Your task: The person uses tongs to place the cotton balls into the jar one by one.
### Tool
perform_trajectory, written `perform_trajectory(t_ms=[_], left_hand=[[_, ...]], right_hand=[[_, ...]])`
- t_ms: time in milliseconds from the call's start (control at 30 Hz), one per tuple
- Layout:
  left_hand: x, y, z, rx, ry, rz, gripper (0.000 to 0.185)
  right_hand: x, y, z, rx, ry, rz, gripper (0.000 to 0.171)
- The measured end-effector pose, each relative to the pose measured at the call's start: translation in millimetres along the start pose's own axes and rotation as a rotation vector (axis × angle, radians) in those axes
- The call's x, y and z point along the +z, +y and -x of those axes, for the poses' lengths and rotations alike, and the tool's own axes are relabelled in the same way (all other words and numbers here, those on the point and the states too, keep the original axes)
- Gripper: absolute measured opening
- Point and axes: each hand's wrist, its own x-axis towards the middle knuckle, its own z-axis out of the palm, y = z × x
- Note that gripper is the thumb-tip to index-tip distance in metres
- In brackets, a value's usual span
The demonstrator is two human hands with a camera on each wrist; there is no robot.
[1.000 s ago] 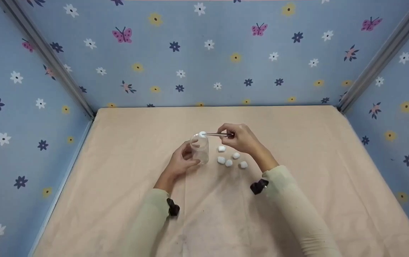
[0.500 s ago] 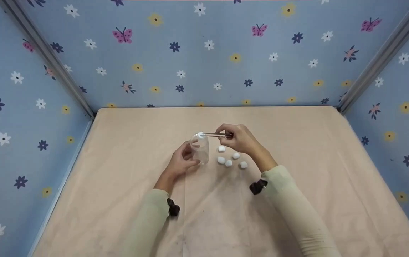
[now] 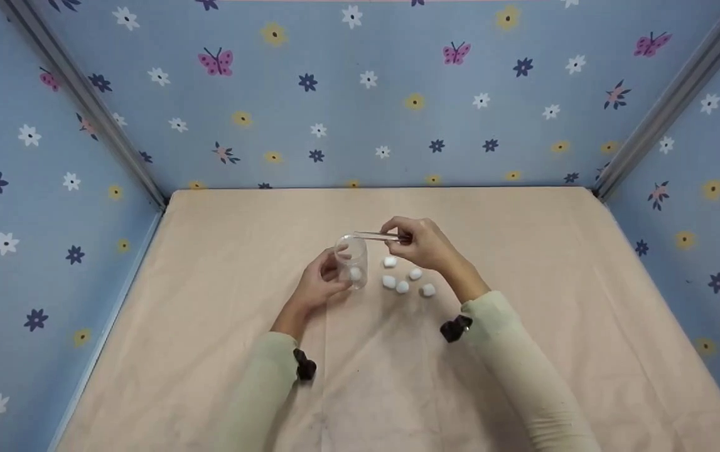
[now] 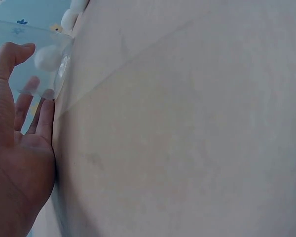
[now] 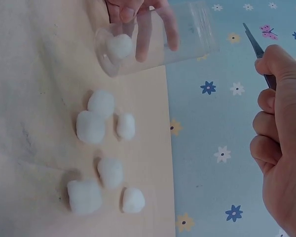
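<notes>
Head view: a clear, smooth-walled cylindrical jar [image 3: 356,257] is stood upright on the cloth-covered bench [image 3: 165,370], a soft white ball [image 3: 355,274] contained near its base.
Rounded white pieces [image 5: 90,127] are scattered beside it. The jar is clasped by the left hand's [image 3: 320,282] curled fingers; slim tweezers [image 3: 372,236] are pinched by the right hand [image 3: 421,242]. The jar's long axis is kept near vertical, mouth up; the tweezers' tips are pointed left, just over its rim.

- Left sleeve [image 3: 259,389]: long, pale green
- Right sleeve [image 3: 520,364]: same pale green, creased along the forearm
- Left wrist camera [image 3: 304,366], right wrist camera [image 3: 456,328]: black, apparently blocky, too small for detail
</notes>
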Motion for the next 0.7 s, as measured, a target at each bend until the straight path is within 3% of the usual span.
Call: perform_trajectory(t_ms=[367, 700], left_hand=[[0.2, 1.9, 0.0, -0.032, 0.005, 0.018, 0.086], [-0.7, 2.0, 0.9, 0.015, 0.011, 0.040, 0.084]], right_hand=[[-6.9, 6.3, 4.5, 0.000, 0.026, -0.024, 0.029], [-12.8, 15.5, 12.9, 0.033, 0.037, -0.021, 0.024]])
